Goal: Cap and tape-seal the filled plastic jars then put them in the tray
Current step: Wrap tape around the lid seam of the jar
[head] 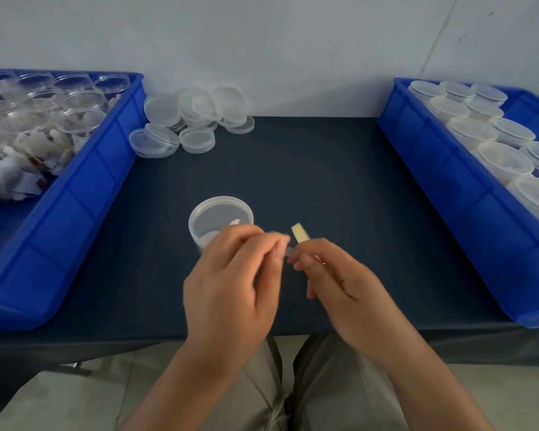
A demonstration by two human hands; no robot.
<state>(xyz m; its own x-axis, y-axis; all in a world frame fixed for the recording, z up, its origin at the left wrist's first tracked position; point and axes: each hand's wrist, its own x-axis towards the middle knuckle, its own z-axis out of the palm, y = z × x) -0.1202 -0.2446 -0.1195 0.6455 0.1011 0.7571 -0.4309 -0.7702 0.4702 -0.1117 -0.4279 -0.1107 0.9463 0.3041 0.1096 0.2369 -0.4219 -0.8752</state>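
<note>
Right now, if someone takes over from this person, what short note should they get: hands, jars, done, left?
Left hand and right hand: both pinch a small tape strip, seemingly peeling it.
Capped jar stands on the table beyond the left hand; no tape visible on it.
Done: lidded jars in the right tray.
Left: seal this jar, tray it; open jars wait in the left tray, spare lids beside it.
</note>
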